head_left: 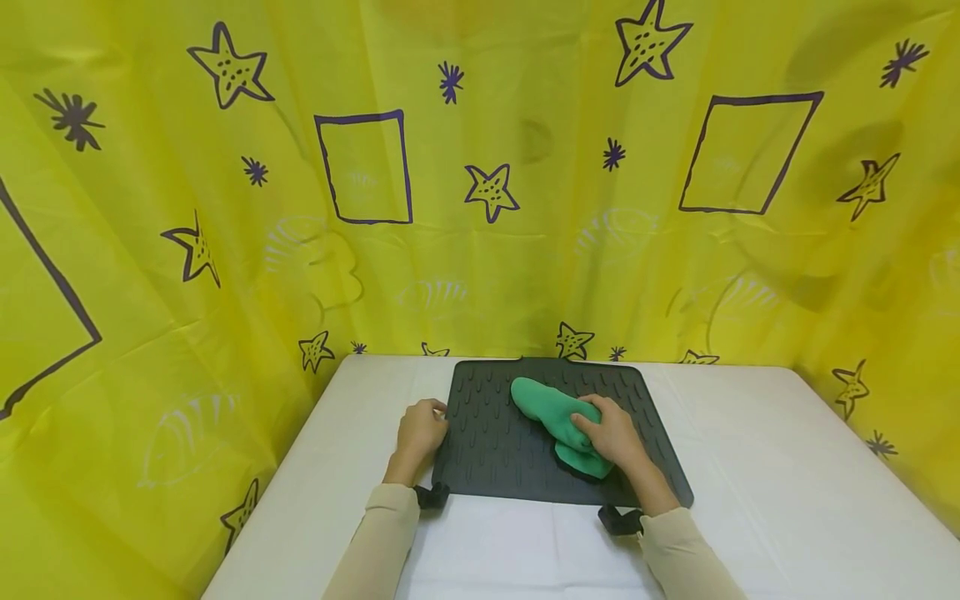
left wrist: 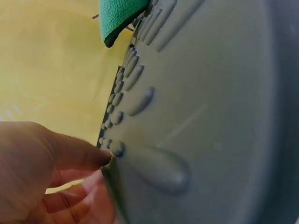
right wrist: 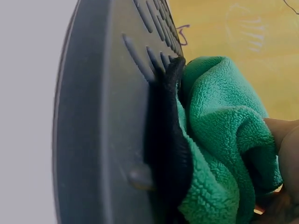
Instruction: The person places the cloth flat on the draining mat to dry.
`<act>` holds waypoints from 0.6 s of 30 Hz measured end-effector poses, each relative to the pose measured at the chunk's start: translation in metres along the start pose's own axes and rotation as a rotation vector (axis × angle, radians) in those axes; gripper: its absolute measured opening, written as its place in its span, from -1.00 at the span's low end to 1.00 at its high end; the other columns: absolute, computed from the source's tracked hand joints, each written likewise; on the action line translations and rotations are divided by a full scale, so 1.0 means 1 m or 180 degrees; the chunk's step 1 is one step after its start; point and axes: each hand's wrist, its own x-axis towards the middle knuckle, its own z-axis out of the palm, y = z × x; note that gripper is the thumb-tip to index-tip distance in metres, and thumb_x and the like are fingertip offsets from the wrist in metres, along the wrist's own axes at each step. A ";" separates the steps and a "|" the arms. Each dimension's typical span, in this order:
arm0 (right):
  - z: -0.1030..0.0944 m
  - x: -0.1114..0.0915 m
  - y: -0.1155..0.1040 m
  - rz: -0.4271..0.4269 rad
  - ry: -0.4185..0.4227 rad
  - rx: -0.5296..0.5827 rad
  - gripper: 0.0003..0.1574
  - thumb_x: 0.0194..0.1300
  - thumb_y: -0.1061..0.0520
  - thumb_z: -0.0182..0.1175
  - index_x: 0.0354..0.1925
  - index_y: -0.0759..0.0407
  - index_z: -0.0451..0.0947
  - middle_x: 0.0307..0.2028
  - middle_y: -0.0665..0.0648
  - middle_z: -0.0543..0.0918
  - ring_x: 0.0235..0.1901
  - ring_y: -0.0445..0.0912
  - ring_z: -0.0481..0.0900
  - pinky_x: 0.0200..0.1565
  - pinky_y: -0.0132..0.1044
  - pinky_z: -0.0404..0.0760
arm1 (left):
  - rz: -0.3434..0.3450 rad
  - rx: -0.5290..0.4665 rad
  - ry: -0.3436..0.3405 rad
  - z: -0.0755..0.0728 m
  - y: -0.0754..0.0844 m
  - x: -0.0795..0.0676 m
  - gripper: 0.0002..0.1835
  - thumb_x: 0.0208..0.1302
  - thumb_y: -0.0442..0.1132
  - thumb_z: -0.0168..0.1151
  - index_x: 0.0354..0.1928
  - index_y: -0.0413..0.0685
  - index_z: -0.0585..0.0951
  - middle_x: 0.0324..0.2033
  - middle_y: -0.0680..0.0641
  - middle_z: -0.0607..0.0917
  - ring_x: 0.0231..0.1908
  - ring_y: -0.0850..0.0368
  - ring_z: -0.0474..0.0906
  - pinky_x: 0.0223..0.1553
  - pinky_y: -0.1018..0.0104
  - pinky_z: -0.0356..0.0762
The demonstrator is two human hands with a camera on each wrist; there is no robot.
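A dark grey ribbed drying mat (head_left: 487, 450) lies on the white table, its surface covered in raised oblong bumps. At its left edge my left hand (head_left: 422, 429) pinches the rim; the left wrist view shows the thumb (left wrist: 81, 154) on top and the other fingers partly hidden below. My right hand (head_left: 615, 433) grips a bunched green fleecy cloth (head_left: 551, 406) over the right half of the mat. Up close in the right wrist view, the cloth (right wrist: 224, 102) is folded, and a dark underside faces the mat. Most of the right fingers are hidden by the cloth.
The white table (head_left: 757, 483) extends on both sides of the mat. Behind and beside it hangs a yellow curtain (head_left: 525, 275) printed with stars and squares. Black wrist mounts (head_left: 620, 521) sit at both wrists, near the mat's front edge.
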 end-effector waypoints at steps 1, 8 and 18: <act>0.000 0.000 0.001 -0.0004 -0.0024 0.0004 -0.48 0.45 0.04 0.22 0.25 0.29 0.51 0.20 0.44 0.55 0.12 0.30 0.55 0.10 0.25 0.51 | 0.0009 0.0027 0.0002 0.000 0.001 0.000 -0.70 0.23 -0.32 0.29 0.01 -0.20 0.73 -0.28 -0.14 0.79 -0.38 0.02 0.64 -0.32 0.12 0.61; -0.014 0.004 0.005 -0.0130 -0.0228 0.0351 -0.32 0.56 -0.20 0.05 0.35 0.25 0.42 0.33 0.41 0.46 0.30 0.33 0.44 0.25 0.28 0.42 | 0.0269 0.0191 0.0105 -0.001 0.024 -0.008 -0.81 0.26 -0.25 0.35 -0.13 -0.17 0.72 -0.29 -0.15 0.74 -0.33 -0.06 0.66 -0.30 0.04 0.62; -0.044 0.005 0.021 0.0105 -0.0125 0.0520 -0.39 0.68 -0.05 -0.22 0.34 0.39 0.37 0.27 0.48 0.50 0.30 0.36 0.44 0.29 0.27 0.42 | 0.0967 0.0301 -0.0289 0.029 0.072 -0.034 -0.84 0.27 -0.16 0.40 -0.45 -0.02 0.71 -0.53 0.06 0.66 -0.53 0.22 0.47 -0.51 0.33 0.42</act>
